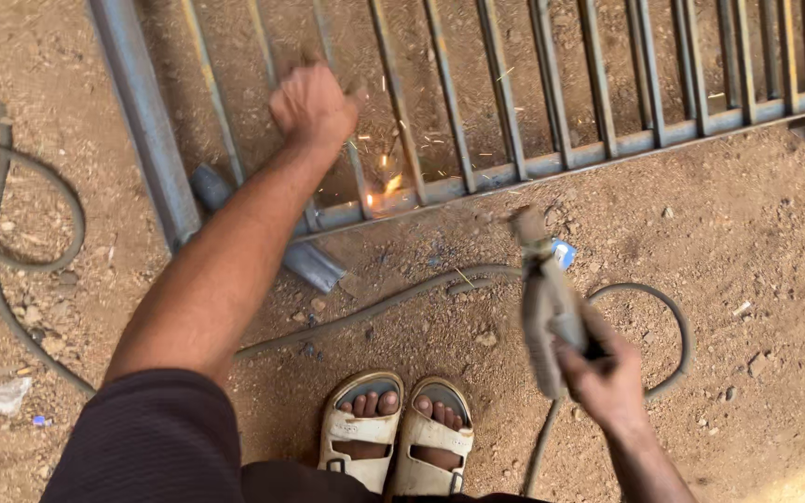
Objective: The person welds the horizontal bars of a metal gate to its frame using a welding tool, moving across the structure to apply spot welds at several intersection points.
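Down here, my left hand [312, 104] is fisted over the barred metal gate [552, 163] near sparks [386, 186]; my right hand [607, 377] grips a welding holder [544, 307], with cable [393, 303] snaking before my sandals [398, 433].

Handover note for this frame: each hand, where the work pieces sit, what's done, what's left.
Left hand: fisted over the metal gate frame on the dirt; what it grips is hidden.
Right hand: shut on the electrode holder, held off the frame, cable trailing across the ground.
Sparks glow at one bar joint on the bottom rail.
Done: bars sit on the rail.
Left: cannot tell which joints are finished.
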